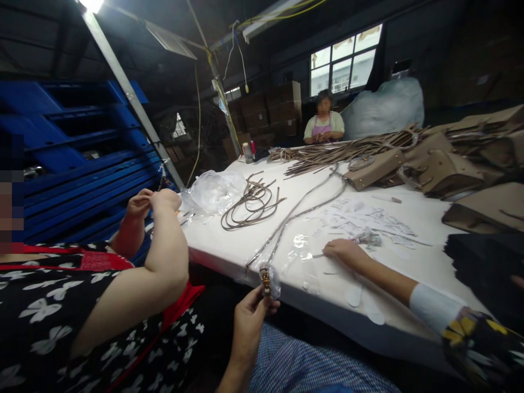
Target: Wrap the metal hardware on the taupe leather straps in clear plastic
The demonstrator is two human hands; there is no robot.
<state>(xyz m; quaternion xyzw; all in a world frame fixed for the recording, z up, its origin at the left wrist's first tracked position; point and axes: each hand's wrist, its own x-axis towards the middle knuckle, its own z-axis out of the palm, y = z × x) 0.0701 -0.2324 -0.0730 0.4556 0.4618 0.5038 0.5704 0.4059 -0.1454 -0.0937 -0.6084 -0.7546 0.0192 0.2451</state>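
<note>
head view: your left hand [251,312] pinches a gold buckle [265,279] in clear plastic [275,284]; your right hand [344,252], on the desk [215,236], has an unclear grip.

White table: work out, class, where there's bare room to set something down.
Bare: a patch of white table bordered by the coiled straps, long strap and front edge; another between the right forearm and dark fabric. Crowded: the right end, with bags, and around the paper scraps.

A thin, doubled strap [283,222] with a gold buckle [265,279] stretches back across the white table [219,240].
</note>
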